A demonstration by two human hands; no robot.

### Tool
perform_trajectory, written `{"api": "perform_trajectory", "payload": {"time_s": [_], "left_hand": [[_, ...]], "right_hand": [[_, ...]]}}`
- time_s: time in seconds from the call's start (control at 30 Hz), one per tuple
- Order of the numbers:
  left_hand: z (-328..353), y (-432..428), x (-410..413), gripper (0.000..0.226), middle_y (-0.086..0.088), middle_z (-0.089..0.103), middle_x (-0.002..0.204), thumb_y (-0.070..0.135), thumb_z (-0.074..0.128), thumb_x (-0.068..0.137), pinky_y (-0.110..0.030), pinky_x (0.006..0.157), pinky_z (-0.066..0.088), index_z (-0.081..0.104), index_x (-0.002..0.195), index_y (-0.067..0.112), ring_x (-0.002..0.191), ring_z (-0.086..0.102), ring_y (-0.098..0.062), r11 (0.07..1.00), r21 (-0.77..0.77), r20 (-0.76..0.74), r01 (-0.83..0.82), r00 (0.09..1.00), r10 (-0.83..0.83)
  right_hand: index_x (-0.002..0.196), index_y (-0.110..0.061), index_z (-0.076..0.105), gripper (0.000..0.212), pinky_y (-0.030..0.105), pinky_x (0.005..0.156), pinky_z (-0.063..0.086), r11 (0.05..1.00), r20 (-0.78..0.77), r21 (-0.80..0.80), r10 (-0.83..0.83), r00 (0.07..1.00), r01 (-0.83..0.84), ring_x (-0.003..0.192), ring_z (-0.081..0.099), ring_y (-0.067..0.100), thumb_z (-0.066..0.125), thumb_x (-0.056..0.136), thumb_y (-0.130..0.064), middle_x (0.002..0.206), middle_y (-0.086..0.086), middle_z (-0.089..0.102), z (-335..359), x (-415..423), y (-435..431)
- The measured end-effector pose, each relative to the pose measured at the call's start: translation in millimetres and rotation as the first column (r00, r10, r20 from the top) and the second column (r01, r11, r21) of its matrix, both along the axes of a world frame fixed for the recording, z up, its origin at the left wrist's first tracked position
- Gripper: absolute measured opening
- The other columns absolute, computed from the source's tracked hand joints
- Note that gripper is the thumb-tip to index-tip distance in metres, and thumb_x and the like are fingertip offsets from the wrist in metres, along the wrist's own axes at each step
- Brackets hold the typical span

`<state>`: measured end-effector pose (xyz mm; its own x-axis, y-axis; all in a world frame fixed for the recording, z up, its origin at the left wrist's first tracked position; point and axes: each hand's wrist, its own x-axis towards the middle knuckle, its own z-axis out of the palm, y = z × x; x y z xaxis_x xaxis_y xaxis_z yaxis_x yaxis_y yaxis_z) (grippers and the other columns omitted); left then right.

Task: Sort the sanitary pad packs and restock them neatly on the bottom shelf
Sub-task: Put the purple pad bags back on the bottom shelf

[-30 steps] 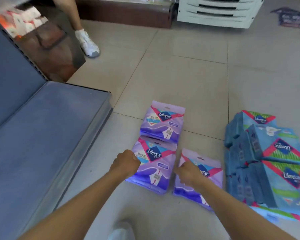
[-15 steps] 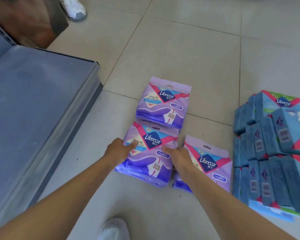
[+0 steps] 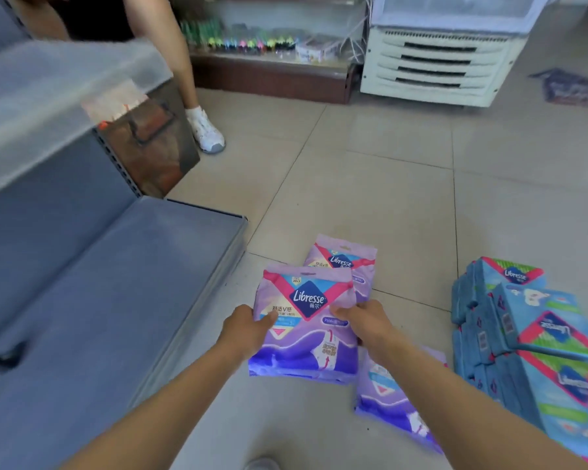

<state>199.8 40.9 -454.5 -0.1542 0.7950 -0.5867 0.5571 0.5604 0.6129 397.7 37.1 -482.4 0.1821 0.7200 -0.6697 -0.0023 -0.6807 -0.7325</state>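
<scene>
- Here, the left hand (image 3: 248, 329) and the right hand (image 3: 364, 322) both grip one purple Libresse pack (image 3: 306, 334), one hand at each side, with the thumbs curled over its front.
- The pack is held face up toward the camera, just right of the grey bottom shelf (image 3: 99, 300) and not on it.
- A second purple pack (image 3: 345, 257) lies on the tiled floor (image 3: 370, 198) behind it.
- A third purple pack (image 3: 387, 401) lies beneath the right forearm.
- The blue packs (image 3: 530, 334) are stacked further right.

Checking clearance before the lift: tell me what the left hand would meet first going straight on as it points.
The left hand grips the held purple Libresse pack, so that comes first; beyond it, probably the farther purple pack.
</scene>
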Motion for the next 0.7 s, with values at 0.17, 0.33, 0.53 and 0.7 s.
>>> {"api": "perform_trajectory", "payload": {"time_s": [0.17, 0.33, 0.53, 0.7], "left_hand": [[111.7, -4.2, -25.7, 0.035, -0.007, 0.069, 0.106, 0.037, 0.060, 0.090, -0.034, 0.079, 0.055, 0.059, 0.108, 0.006, 0.094, 0.067, -0.026, 0.975, 0.213, -0.029, -0.059, 0.997, 0.067], [216.9, -27.5, -54.2, 0.034, -0.007, 0.067, 0.109, 0.039, 0.057, 0.092, -0.038, 0.084, 0.056, 0.053, 0.106, 0.009, 0.095, 0.066, -0.025, 0.912, 0.376, -0.032, -0.167, 0.981, 0.193], [289.1, -50.8, -95.0, 0.036, -0.008, 0.065, 0.109, 0.036, 0.054, 0.093, -0.031, 0.073, 0.050, 0.056, 0.112, 0.006, 0.095, 0.064, -0.027, 0.808, 0.515, 0.019, -0.288, 0.945, 0.325], [314.8, -57.1, -125.0, 0.033, -0.010, 0.063, 0.113, 0.035, 0.051, 0.095, -0.033, 0.073, 0.047, 0.052, 0.109, 0.006, 0.093, 0.062, -0.027, 0.735, 0.555, 0.055, -0.391, 0.898, 0.436]], "right_hand": [[0.106, -0.004, 0.062, 0.042, 0.040, 0.077, 0.058, 0.978, 0.046, 0.193, 0.073, 0.996, -0.080, 0.089, 0.069, 0.031, 0.074, 0.075, -0.029, 0.100, 0.014, 0.071, 106.3, -25.4, 16.3], [0.096, -0.008, 0.062, 0.032, 0.046, 0.078, 0.059, 0.933, 0.073, 0.319, 0.155, 0.985, -0.170, 0.084, 0.071, 0.031, 0.074, 0.077, -0.032, 0.095, 0.013, 0.072, 218.2, -59.9, 17.9], [0.098, -0.005, 0.060, 0.025, 0.027, 0.054, 0.056, 0.855, 0.103, 0.442, 0.252, 0.962, -0.271, 0.071, 0.070, 0.024, 0.070, 0.085, -0.023, 0.095, 0.013, 0.072, 320.0, -112.4, 10.4], [0.098, -0.008, 0.061, 0.018, 0.040, 0.075, 0.058, 0.789, 0.134, 0.490, 0.352, 0.926, -0.371, 0.082, 0.070, 0.028, 0.069, 0.086, -0.020, 0.098, 0.014, 0.072, 359.9, -157.5, 20.9]]}}
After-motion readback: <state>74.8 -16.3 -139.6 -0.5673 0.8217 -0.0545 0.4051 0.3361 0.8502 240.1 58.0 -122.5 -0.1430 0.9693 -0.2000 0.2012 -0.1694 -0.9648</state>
